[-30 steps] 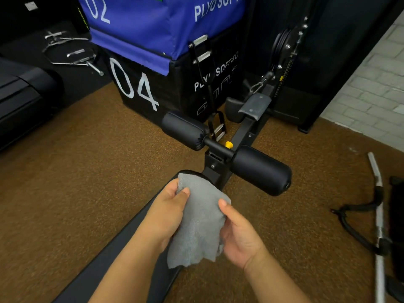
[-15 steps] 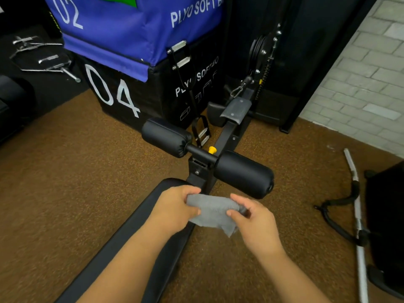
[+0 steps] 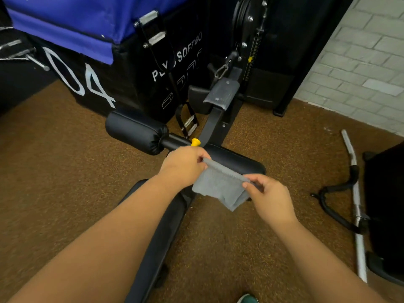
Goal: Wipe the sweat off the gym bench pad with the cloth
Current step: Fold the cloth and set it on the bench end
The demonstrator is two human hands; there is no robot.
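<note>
I see a plain grey cloth (image 3: 218, 185) over a black bench pad (image 3: 157, 232). The foam rollers (image 3: 136, 132) are black, with a yellow knob (image 3: 195, 142) between them. Speckled brown floor (image 3: 54, 171); a blue plyo box (image 3: 76, 20) atop a black one (image 3: 131, 79) with white "04".

A small grey terry cloth (image 3: 219, 185) hangs folded in the air, its top edge stretched taut into a straight line that slopes down from left to right, while the loose doubled layers droop to a soft point at the lower right. It is above the far end of a long, narrow, black padded vinyl bench pad (image 3: 161, 232). The pad runs from the near left up toward the middle of the scene, smooth and dark, over a brown speckled floor.
</note>
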